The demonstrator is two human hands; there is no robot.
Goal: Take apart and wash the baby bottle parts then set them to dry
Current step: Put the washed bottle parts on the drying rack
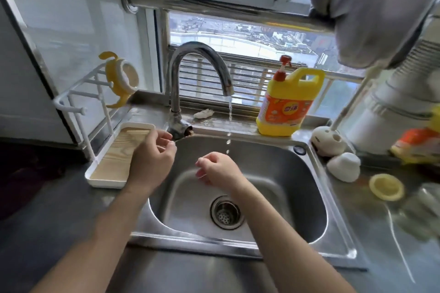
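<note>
1 yellow handled collar (119, 78) hangs on a peg of the white drying rack (78, 102), left of the sink (273, 173). 1 yellow ring (386, 187) lies flat on the right counter, with 2 white pieces (342, 166) just behind it. 1 tap (197, 74) is trickling, and 1 detergent bottle (288, 102) stands behind the sink. Left hand (152, 157) is by the tap base, fingers loosely curled and holding nothing. Right hand (219, 169) is over the basin with fingers curled under; can't tell if they pinch anything.

Glossy steel sink (281, 150); wood-grain tray (114, 162)
</note>
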